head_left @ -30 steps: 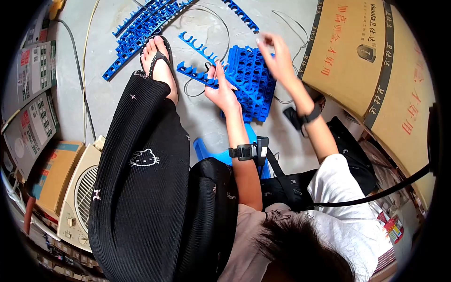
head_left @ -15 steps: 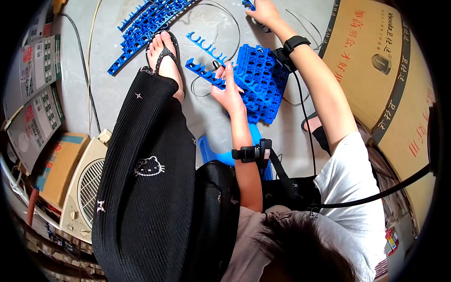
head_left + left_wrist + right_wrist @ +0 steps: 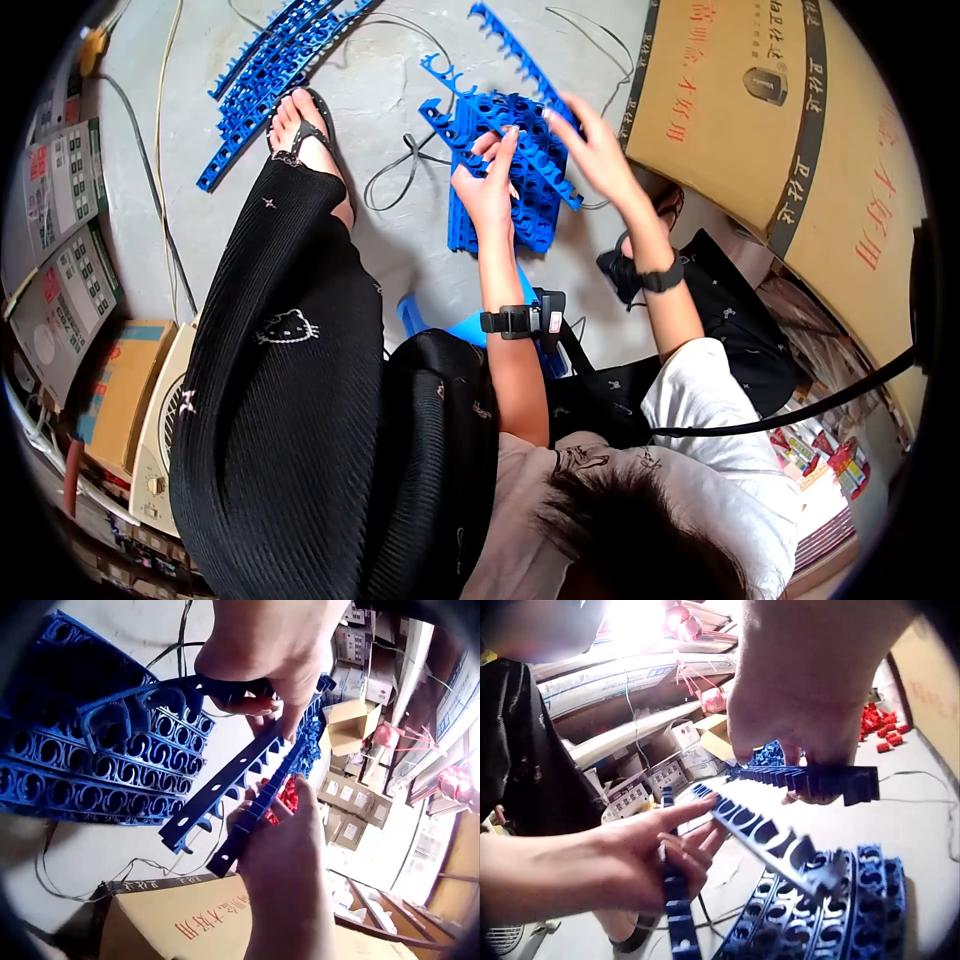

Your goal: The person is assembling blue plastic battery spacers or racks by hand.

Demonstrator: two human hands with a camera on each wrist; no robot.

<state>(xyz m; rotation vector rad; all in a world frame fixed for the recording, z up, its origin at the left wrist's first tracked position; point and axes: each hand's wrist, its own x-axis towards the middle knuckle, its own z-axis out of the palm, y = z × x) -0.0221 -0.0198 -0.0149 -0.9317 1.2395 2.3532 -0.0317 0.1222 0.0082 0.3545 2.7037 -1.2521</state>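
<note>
Two blue notched strips are in my left hand [image 3: 487, 195]; the longer strip [image 3: 545, 165] slants across a stack of blue strips [image 3: 462, 215]. My right hand [image 3: 600, 155] grips another blue strip [image 3: 510, 45] near its lower end, close beside the longer one. In the left wrist view, my left hand [image 3: 262, 652] is at the top and my right hand [image 3: 285, 847] pinches its strip [image 3: 259, 814] from below. The right wrist view has my left hand [image 3: 630, 859] with fingers around its strips, and my right hand [image 3: 799, 712] above its strip [image 3: 810, 780].
More blue strips [image 3: 270, 85] lie on the floor beyond a sandalled foot [image 3: 310, 150]. A large carton [image 3: 730, 90] stands at the right, and thin cables cross the floor. Red pieces [image 3: 881, 727] show in the right wrist view. A blue stool [image 3: 470, 328] is below the stack.
My right hand has taken hold of a strip at the far side and brought it back beside my left hand. My left hand still holds its two strips.
</note>
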